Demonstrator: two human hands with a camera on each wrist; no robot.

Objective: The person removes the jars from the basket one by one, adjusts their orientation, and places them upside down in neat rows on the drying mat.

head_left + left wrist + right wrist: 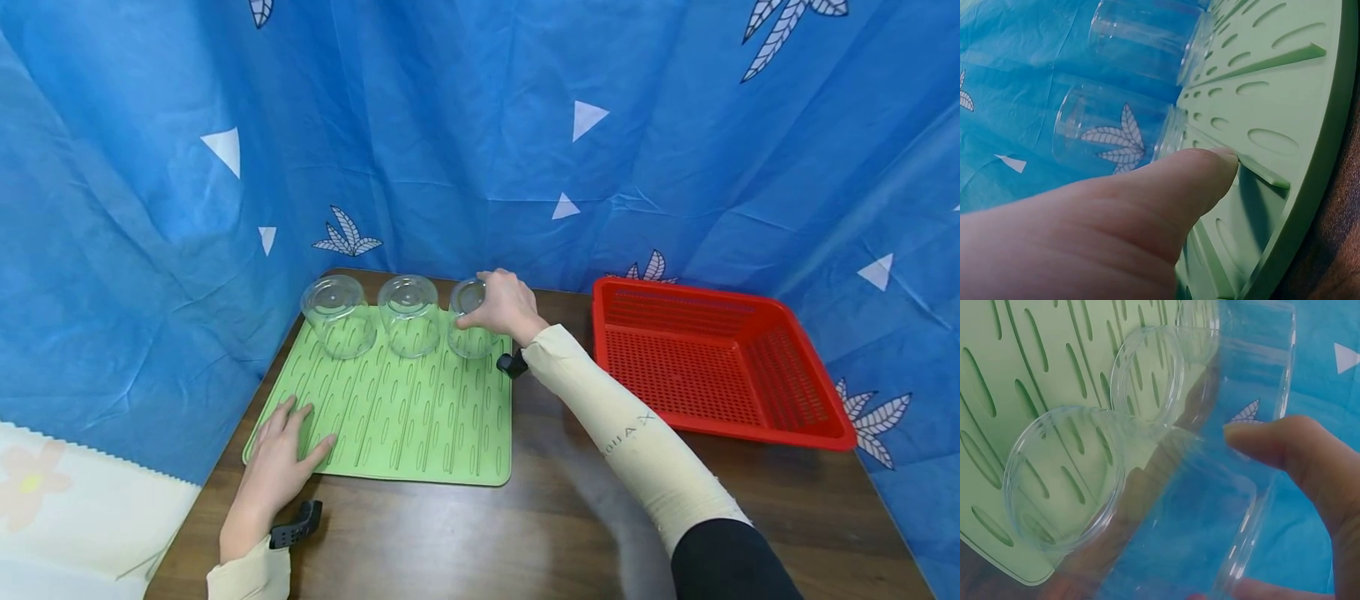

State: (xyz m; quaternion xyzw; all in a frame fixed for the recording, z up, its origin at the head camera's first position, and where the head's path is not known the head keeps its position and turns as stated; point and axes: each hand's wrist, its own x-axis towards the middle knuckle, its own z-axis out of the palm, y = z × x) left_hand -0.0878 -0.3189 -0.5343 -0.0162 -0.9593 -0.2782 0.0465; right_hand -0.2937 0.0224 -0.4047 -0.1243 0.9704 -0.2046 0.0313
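Three clear jars stand mouth down in a row along the far side of a green ridged mat: a left jar, a middle jar and a right jar. My right hand grips the right jar near its upturned base, thumb on the near side in the head view. In the right wrist view that jar has its round mouth at the mat. My left hand lies with spread fingers over the near left corner of the green mat. Its thumb extends over the ridges.
A red plastic basket with mesh walls sits on the right of the brown wooden table. Behind the table hangs a blue patterned curtain. A pale flowered cloth is at the left.
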